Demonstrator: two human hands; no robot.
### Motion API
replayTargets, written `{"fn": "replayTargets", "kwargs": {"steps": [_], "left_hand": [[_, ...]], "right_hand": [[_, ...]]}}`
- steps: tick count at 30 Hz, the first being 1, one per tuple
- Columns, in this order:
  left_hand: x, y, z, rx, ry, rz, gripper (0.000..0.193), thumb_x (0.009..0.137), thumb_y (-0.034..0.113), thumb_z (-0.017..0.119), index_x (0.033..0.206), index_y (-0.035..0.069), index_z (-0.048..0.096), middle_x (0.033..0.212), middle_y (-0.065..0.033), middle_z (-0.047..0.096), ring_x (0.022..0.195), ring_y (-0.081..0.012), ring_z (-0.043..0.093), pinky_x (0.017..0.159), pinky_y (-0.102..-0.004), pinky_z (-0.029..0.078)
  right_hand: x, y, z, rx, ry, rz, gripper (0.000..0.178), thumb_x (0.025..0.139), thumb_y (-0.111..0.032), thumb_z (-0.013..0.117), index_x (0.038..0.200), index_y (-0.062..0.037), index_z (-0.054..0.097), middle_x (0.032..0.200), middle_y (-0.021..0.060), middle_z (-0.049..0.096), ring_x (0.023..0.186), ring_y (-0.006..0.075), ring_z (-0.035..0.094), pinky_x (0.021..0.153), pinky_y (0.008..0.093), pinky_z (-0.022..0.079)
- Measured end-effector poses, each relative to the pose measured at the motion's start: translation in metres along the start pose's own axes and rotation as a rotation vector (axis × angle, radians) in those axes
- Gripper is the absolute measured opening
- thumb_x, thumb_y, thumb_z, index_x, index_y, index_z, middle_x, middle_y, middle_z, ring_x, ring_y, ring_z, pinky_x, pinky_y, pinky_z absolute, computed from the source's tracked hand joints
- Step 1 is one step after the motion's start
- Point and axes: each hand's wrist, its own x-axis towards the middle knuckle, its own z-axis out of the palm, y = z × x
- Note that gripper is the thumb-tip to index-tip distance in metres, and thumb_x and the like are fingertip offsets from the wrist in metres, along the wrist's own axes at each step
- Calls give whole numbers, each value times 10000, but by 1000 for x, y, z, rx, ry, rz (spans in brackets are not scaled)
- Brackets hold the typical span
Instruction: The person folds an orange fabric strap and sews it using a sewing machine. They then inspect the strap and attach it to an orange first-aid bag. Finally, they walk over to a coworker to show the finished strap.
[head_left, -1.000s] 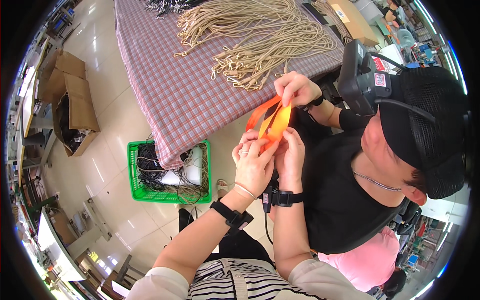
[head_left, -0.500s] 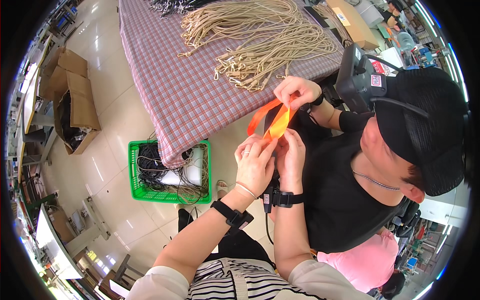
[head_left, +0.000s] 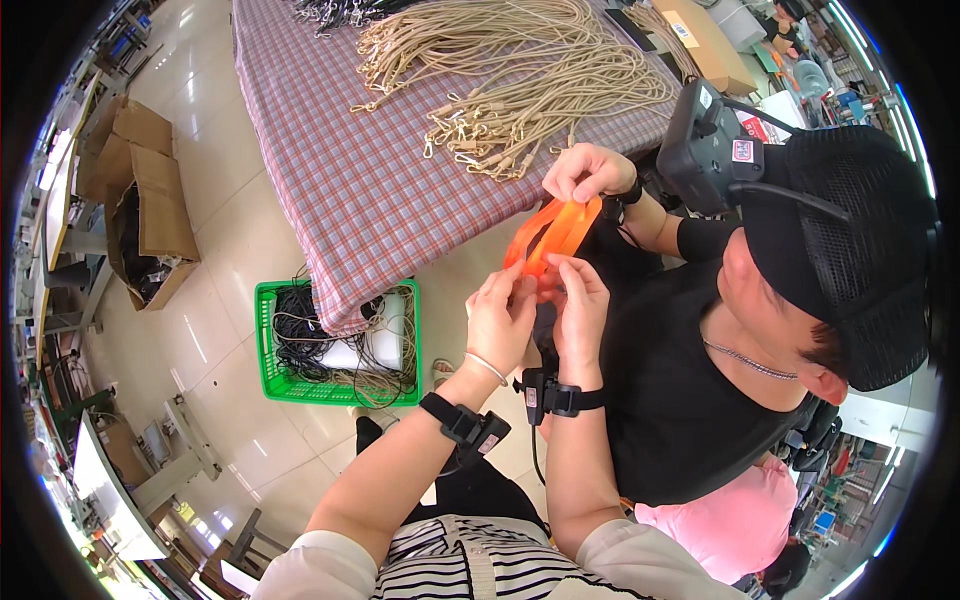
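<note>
An orange ribbon (head_left: 574,230) hangs in looped strands between my two hands and the hand of a co-worker (head_left: 590,174). That other hand pinches the upper end of the loops, close to the table's corner side. With its fingers closed, my left hand (head_left: 499,312) grips the lower left part of the ribbon. My right hand (head_left: 582,305) pinches the lower right part between thumb and fingers. Both my wrists wear black straps with small devices. Where exactly the strands run behind my fingertips is hidden.
A checked-cloth table (head_left: 330,190) carries bundles of beige cords with metal clips (head_left: 510,120). Below its corner stands a green basket (head_left: 340,397) of black and beige cords. A co-worker in a black cap (head_left: 850,260) stands close on my right. An open cardboard box (head_left: 165,205) sits left.
The orange ribbon has spread from a twisted, folded band into open loops. My left hand has turned slightly and shifted its hold; the co-worker's hand has moved a little left.
</note>
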Motion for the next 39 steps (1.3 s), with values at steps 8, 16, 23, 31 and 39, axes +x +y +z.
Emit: {"fn": "replayTargets", "kwargs": {"steps": [8,16,23,31,39], "left_hand": [[24,-9,4,-263,-90,-344,230,847,115,635,1024,-32,640,859,-91,640,709,-147,609,656,-279,505],[33,-21,4,-665,-170,-556,202,897,176,592,959,-15,619,827,-57,647,735,-118,586,680,-259,479],[27,-15,-4,-818,-269,-667,201,941,198,538,1003,12,582,905,-23,608,814,-87,543,739,-233,447],[20,-27,-1,-892,-228,-599,188,953,212,524,987,30,559,916,-20,610,876,-95,559,810,-256,438],[13,-40,-3,-925,-235,-630,199,958,216,518,1014,27,544,937,-37,614,861,-125,577,822,-294,460]], "right_hand": [[1,0,-1,-120,-8,-58,147,928,-99,535,929,-9,651,913,42,687,610,16,512,552,158,402],[2,-1,-2,-127,56,-68,151,929,-119,531,921,-24,648,925,49,691,609,13,488,543,157,370],[4,-2,-8,-84,208,-94,146,928,-137,539,926,-33,640,880,34,674,606,26,498,543,166,379],[5,3,-6,-108,231,-43,100,906,-109,583,982,-47,605,849,-14,595,620,24,492,551,163,384],[5,-5,8,-138,191,20,98,911,-116,583,983,-49,585,803,-12,575,598,2,478,501,136,370]]}}
